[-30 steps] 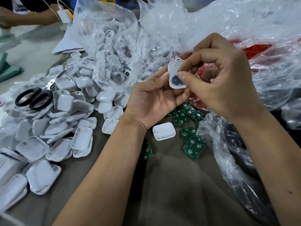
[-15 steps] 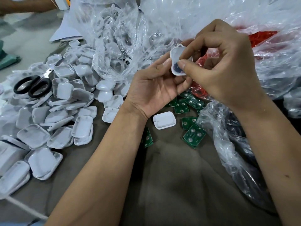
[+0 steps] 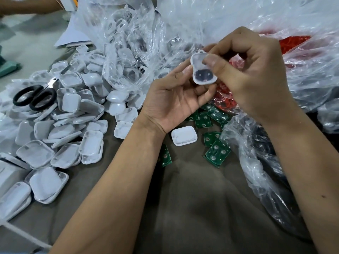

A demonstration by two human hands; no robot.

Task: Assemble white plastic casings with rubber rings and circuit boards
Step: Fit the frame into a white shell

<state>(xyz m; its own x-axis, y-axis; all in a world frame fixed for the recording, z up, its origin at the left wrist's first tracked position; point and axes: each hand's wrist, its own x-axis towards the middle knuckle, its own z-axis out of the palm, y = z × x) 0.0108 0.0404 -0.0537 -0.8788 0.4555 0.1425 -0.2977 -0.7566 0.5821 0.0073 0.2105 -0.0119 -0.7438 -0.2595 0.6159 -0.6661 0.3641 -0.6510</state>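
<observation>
My left hand holds a small white plastic casing upright by its edges, its open side toward me, with a dark part inside its lower half. My right hand curls over it from the right, thumb pressing inside the casing's upper half. Green circuit boards lie scattered on the brown cloth below my hands. One white casing lies alone beside my left wrist. Red rubber rings show inside a clear bag behind my right hand.
A big heap of white casings covers the left, with black-handled scissors on top. Clear plastic bags of white parts stand behind. Another bag with dark contents lies at right. Another person's arm is at top left.
The camera view shifted so everything sits lower in frame. My right thumb has moved up onto the inside of the casing, and the dark part inside now shows more fully.
</observation>
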